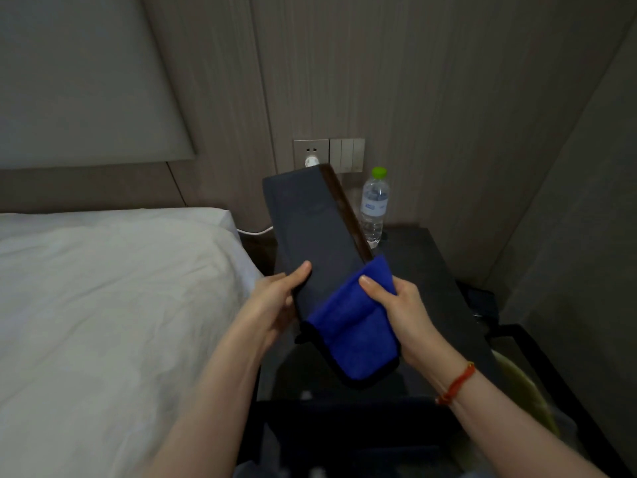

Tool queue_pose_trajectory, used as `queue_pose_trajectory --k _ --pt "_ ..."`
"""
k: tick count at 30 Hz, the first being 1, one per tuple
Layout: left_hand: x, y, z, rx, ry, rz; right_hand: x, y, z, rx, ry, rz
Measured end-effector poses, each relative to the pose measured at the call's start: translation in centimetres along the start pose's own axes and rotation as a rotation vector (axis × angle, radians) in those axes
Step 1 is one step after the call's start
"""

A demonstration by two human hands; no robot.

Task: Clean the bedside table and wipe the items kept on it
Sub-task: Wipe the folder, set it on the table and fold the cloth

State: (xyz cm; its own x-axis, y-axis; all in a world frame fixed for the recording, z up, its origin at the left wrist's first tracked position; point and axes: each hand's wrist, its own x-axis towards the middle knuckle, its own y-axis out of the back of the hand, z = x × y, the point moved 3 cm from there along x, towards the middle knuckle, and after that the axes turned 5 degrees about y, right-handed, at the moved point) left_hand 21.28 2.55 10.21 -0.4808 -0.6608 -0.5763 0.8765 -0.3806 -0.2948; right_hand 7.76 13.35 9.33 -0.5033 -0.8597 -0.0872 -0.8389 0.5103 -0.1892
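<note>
Nearest the camera: two bare forearms reach forward over the dark bedside table point(444, 270); a red-orange cord bracelet point(456, 384) circles the right wrist.
Right hand: the right hand point(401, 308) pinches a folded blue microfibre cloth with a dark hem point(355, 332), thumb on top of the fabric near its upper corner, the other fingers hidden beneath it.
Blue cloth: it lies against the lower end of the box and hangs down below it, above the table top and not touching it.
Left hand: the left hand point(275, 305) grips the lower left edge of a long dark rectangular box with a glossy wood-grain side point(313, 229); the thumb is pressed flat on the broad face, the fingers are curled behind and out of sight.
Dark box: held up off the table, tilted, its far end pointing up toward the wall; what kind of box it is cannot be told.
Left of the hands: a bed with a rumpled white sheet point(103, 305) runs just beside the table.
Right edge: a dark metal frame point(537, 343) stands beside the table, with something yellowish inside it, blurred.
Table back corner: a clear plastic water bottle with a green cap point(374, 205) stands upright, near the box's far end but apart from it.
Wall behind: a grey socket plate with a white plug point(310, 155) sits beside a row of light switches point(347, 154); a white cable point(255, 231) trails down behind the bed.
</note>
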Motion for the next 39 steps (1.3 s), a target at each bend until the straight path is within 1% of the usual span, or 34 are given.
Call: queue_pose_trajectory --k 2,3,5,6,8,9,12,15,18,20,22,24,27,30,34,37,39 --pt "0.4 0.4 -0.5 -0.026 -0.004 0.000 -0.4 -0.2 0.5 -0.076 0.039 0.039" --pt "0.6 0.5 -0.7 -0.032 -0.012 0.011 -0.6 -0.4 0.6 -0.182 0.102 0.088" --pt "0.8 0.6 -1.2 -0.049 -0.019 0.035 -1.0 -0.5 0.5 -0.517 0.271 0.189" --pt "0.8 0.6 -1.4 -0.056 -0.028 0.042 -1.0 -0.8 0.4 -0.714 0.342 0.192" --pt "0.8 0.8 -1.5 -0.039 -0.058 0.046 -0.6 -1.4 0.3 -1.048 0.480 0.091" --pt "0.9 0.9 -1.6 -0.016 -0.069 0.037 -0.3 -2.0 0.1 -1.153 0.537 0.018" --pt "1.1 1.0 -2.0 0.065 -0.095 -0.009 1.0 -3.5 -0.5 -1.279 0.612 -0.168" --pt "1.3 1.3 -2.4 0.053 -0.096 -0.048 2.9 -4.9 -1.5 -1.343 0.661 -0.254" --pt "1.8 1.9 -2.6 0.004 -0.092 -0.066 4.6 -6.2 -2.4 -1.368 0.691 -0.328" --pt "1.9 2.3 -2.9 0.011 -0.084 -0.056 5.9 -6.8 -3.0 -1.386 0.698 -0.316" --pt "1.9 2.7 -3.1 0.029 -0.076 -0.048 7.6 -7.1 -3.6 -1.370 0.678 -0.263" --pt "1.7 2.7 -3.0 0.035 -0.074 -0.080 9.1 -7.1 -4.1 -1.321 0.648 -0.192" --pt "1.6 3.0 -2.4 0.034 -0.055 -0.097 10.5 -6.2 -3.9 -1.194 0.601 -0.078" --pt "1.8 3.3 -2.4 0.018 -0.021 -0.071 10.8 -5.1 -2.2 -1.049 0.523 -0.022" --pt "2.5 3.9 -3.3 -0.017 0.054 -0.007 10.4 -4.1 1.2 -0.909 0.398 -0.034" --pt "3.3 4.6 -3.8 -0.057 0.111 0.068 9.8 -3.9 3.9 -0.681 0.217 -0.051" --pt "4.0 5.2 -3.8 -0.084 0.125 0.112 9.5 -3.9 5.5 -0.580 0.090 -0.080"
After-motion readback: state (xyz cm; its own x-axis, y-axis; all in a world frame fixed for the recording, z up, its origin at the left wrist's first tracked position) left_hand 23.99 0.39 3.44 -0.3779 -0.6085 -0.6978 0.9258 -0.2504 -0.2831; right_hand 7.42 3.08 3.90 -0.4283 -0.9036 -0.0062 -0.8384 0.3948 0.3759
